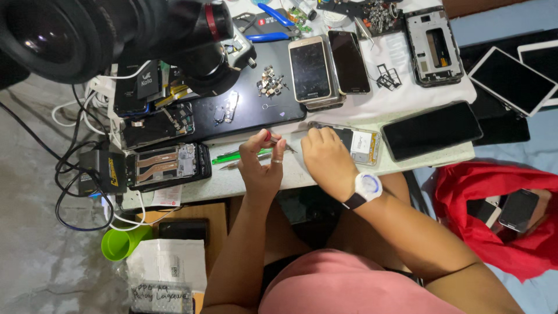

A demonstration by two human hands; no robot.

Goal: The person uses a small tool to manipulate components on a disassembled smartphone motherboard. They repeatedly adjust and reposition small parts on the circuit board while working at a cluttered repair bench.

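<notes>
Working on an opened phone (360,144) lying at the near edge of the surface (261,180). Back cover already off, internals exposed. Left hand (261,166) closed on a thin tool (278,141), tip just beside the phone. Right hand (328,160) pressed flat on the phone, fingers curled, gripping nothing else. Judged mid-disassembly: further parts still seated. Loose screws (271,81) well apart, farther back.

A phone-repair workbench: opened phones (168,166), loose screws (271,81), pliers (273,23) and a microscope (116,35) crowd the table (256,180).
</notes>
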